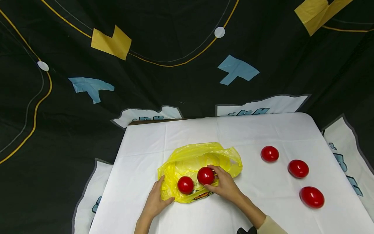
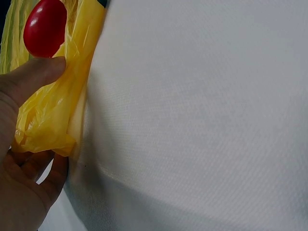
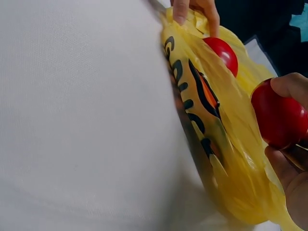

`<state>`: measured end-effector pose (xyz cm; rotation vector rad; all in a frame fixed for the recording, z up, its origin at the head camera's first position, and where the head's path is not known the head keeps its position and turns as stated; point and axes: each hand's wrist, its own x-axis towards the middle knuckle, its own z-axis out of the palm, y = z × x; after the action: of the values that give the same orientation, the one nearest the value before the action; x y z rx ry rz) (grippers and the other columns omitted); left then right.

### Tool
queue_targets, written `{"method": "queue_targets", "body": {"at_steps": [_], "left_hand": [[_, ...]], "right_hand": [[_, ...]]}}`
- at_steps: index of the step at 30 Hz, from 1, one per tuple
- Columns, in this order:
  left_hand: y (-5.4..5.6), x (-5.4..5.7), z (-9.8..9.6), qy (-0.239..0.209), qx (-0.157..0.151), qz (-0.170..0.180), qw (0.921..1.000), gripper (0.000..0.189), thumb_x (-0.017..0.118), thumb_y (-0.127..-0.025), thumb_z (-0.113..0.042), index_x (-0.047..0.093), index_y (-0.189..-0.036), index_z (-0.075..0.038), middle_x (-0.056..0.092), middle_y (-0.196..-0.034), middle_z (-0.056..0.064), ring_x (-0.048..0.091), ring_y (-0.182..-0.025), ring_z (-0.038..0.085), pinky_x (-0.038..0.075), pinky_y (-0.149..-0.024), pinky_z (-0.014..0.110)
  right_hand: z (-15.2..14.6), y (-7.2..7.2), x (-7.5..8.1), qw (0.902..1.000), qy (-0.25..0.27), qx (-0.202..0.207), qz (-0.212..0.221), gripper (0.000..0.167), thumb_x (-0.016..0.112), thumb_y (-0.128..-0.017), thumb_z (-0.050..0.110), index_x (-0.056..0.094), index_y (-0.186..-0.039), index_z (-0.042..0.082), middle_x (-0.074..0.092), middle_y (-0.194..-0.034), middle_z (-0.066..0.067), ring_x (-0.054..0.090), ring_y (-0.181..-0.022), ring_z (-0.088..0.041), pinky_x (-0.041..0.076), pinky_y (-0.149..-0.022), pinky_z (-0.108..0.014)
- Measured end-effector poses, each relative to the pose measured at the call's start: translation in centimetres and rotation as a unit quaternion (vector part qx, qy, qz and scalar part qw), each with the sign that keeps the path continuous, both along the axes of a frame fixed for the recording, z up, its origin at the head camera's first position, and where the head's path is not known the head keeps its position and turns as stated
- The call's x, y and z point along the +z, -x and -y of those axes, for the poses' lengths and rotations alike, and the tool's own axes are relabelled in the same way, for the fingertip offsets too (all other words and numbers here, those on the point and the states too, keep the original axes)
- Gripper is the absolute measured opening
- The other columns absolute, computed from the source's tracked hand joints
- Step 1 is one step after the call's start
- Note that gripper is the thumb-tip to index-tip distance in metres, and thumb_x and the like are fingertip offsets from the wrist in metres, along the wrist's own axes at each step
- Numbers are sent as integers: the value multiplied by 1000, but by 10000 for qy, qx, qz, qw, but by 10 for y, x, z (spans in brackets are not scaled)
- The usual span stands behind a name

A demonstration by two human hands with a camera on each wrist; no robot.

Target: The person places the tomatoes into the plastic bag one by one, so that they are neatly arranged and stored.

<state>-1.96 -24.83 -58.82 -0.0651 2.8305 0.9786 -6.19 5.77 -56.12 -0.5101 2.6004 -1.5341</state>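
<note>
A crinkled yellow plastic bag lies on the table with its mouth spread open. At its left end my left hand grips the edge, thumb on the near side and fingers round the far side. One shiny red ball sits within the mouth, near that hand. Between thumb and fingers, my right hand holds a second red ball over the bag's opening. Dark lettering and an orange print run along the bag's near side in the right wrist view.
To the right on the white-covered table lie three more red balls, a far one, a middle one and a near one. A black curtain with taped paper shapes hangs behind the far edge.
</note>
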Motion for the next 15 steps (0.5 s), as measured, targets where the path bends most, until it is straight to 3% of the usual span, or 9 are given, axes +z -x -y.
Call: {"method": "queue_targets", "body": {"at_steps": [15], "left_hand": [[1,1,0,32,-12,79,10000,107,87,-64,-32,25,-149,-12,45,-137,12,42,-128,34,34,-107,52]], "right_hand": [[16,1,-10,9988,-454,201,-20,70,81,-74,26,49,-133,5,56,-125,-11,59,-102,-21,55,-84,-36]]}}
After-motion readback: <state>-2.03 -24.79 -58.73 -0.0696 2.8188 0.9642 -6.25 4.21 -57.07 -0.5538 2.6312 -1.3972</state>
